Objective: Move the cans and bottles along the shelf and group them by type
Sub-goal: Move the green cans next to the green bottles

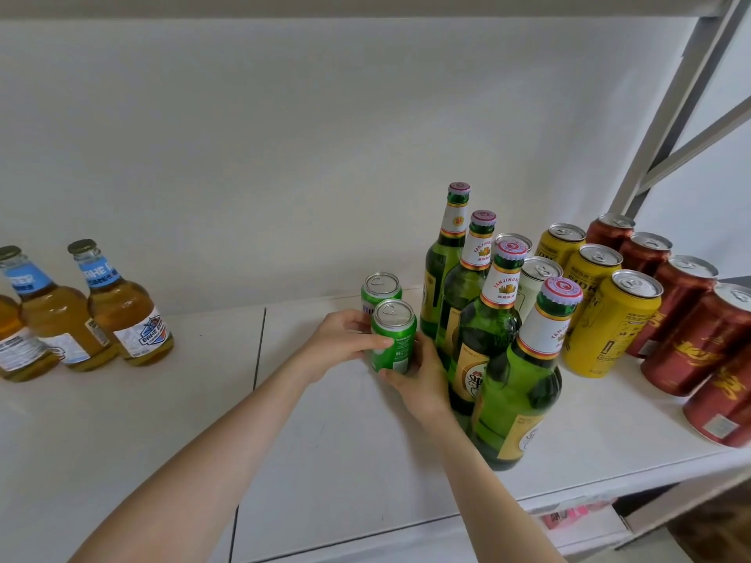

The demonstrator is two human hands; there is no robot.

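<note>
Grip: left hand (pixel 345 339) & right hand (pixel 420 386) hold small green metal can (pixel 394 343)
Done: most types — prob. grouped
Left: this can

Glossy glass bottles (pixel 516 384), shiny metal can (pixel 394 339), smooth matt white shelf (pixel 162 420), perhaps laminate, painted metal frame (pixel 666 128)

2 pale cans (pixel 541 273) mostly behind the green bottles (pixel 524 384)
</note>
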